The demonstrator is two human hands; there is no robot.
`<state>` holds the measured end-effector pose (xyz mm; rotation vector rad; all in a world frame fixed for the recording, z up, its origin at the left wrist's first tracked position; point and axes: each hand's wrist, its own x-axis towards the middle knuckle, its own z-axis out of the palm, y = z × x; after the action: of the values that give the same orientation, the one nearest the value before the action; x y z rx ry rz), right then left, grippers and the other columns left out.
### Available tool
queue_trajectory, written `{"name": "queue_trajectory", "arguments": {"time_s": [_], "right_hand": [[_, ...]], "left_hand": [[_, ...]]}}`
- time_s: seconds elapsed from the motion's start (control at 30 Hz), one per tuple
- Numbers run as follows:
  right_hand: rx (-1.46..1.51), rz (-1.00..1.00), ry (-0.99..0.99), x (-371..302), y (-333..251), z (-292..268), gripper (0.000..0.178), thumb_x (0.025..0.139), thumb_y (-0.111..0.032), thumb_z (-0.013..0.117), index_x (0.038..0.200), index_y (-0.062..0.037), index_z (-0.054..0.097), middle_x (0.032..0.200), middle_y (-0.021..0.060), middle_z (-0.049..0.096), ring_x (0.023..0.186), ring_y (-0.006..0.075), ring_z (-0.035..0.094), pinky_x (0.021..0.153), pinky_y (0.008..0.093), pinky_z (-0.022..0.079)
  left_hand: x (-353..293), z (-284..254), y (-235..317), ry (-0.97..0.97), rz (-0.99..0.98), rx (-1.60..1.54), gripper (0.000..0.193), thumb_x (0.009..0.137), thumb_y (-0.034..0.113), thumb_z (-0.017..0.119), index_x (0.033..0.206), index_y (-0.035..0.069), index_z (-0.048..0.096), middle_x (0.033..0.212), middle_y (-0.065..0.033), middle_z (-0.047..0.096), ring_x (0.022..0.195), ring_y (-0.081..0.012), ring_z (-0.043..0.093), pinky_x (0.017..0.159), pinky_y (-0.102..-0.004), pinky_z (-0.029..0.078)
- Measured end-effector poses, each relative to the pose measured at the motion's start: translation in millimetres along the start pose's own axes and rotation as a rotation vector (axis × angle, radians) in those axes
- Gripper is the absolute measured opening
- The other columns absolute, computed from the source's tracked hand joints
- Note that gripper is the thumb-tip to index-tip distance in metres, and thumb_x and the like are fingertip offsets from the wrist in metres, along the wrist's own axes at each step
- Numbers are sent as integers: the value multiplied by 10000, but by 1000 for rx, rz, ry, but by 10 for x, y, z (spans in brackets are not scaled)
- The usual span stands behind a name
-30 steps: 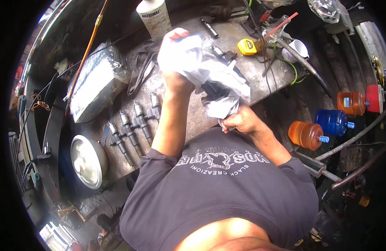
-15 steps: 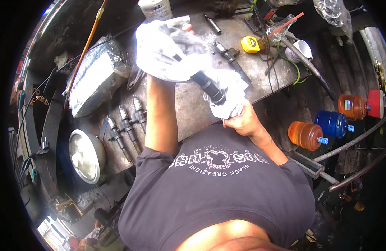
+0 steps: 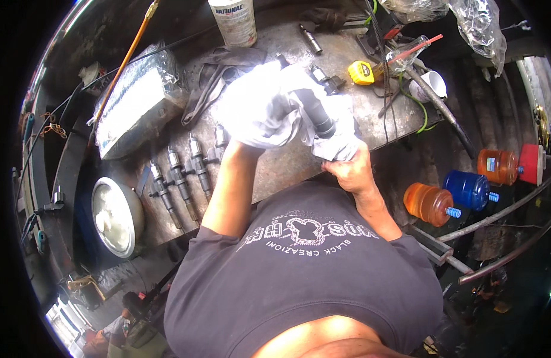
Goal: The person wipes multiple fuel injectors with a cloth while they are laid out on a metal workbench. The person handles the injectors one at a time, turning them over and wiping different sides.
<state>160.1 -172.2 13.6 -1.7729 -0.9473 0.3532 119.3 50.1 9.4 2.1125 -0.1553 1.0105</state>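
Note:
A dark fuel injector lies tilted in a white cloth above the metal bench. My right hand is closed around its near end, with cloth between. The cloth is bunched over my left hand and wraps the far part of the injector; the fingers of that hand are hidden. Several more injectors lie in a row left of my left forearm. Partly behind the cloth, another injector rests on the bench, and a short dark metal cylinder lies farther back.
On the bench stand a white bucket, a yellow tape measure and a plastic-wrapped box. A round lidded pot is at left. A metal bar juts past the right edge, near a white mug and water jugs.
Both hands and the cloth have shifted slightly. The cloth now covers more of the injector, and the left fingertips that showed at its far side are hidden. The view has shifted a little too.

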Motion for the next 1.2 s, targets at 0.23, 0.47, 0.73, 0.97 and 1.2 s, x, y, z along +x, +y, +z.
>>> {"name": "queue_trajectory", "arguments": {"time_s": [0.23,0.47,0.73,0.97,1.2], "right_hand": [[276,169,138,80,-106,-105,124,663,61,592,779,19,595,709,61,638,533,105,580,479,236,447],[130,199,99,4,-109,-101,246,611,14,620,857,17,623,790,107,662,726,168,644,685,289,500],[-44,183,139,-60,-20,-104,268,611,-4,612,878,6,629,753,126,665,713,206,670,660,308,510],[-196,161,174,-34,-108,-159,251,611,-42,645,859,-10,615,731,168,649,723,313,661,624,333,511],[-308,55,166,-9,-68,-281,225,589,-65,664,804,-47,599,679,142,621,643,341,607,591,365,480]], "left_hand": [[97,-272,-162,229,-529,-1605,497,885,316,533,1224,-29,419,1106,-138,538,934,-242,585,803,-384,518],[-87,-125,-78,-25,-598,-713,448,701,75,730,1100,10,537,963,-52,594,884,-131,556,780,-265,483],[69,-250,222,-19,-836,-1128,355,757,66,673,1086,-14,566,912,-75,629,788,-150,615,710,-280,518],[-9,-461,-14,-227,-439,-1030,385,824,274,645,1101,11,598,881,-59,651,805,-129,604,679,-291,492],[118,-610,274,-341,-317,-189,375,763,138,670,1097,-16,591,962,-59,631,865,-121,583,779,-269,466]]}}
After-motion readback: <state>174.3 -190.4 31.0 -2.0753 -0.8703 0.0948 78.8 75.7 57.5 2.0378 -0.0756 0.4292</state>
